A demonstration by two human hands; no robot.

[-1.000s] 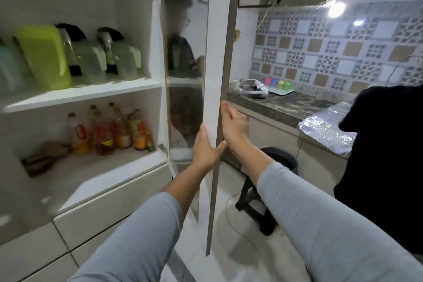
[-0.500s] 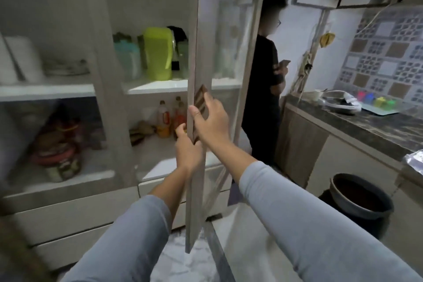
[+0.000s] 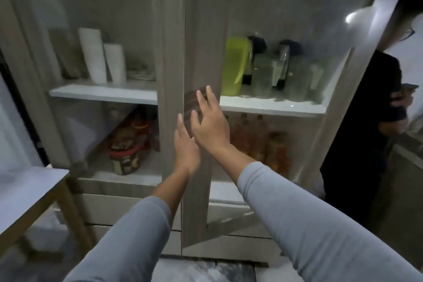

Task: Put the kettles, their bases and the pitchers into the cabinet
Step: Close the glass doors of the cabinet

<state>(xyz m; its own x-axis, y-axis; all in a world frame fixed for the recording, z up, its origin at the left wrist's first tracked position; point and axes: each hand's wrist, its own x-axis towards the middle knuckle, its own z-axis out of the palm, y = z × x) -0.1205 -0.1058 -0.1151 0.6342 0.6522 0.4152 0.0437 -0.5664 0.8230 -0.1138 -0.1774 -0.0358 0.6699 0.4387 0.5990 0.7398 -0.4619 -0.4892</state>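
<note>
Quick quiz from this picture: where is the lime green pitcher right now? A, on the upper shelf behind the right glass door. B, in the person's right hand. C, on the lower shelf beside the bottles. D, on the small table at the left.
A: the lime green pitcher stands on the upper shelf behind the right glass door, while both hands are spread open and hold nothing.

Kettles (image 3: 272, 68) on shelf (image 3: 270, 105) behind door (image 3: 286, 30)

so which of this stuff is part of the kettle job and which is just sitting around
Job:
- green pitcher on the upper right shelf
- kettles beside it, behind the glass
- cabinet door, with both open hands, left and right, at its frame

Just there:
- paper rolls, upper left shelf
- jar, lower left
- bottles, lower right
- table
- bystander
</note>
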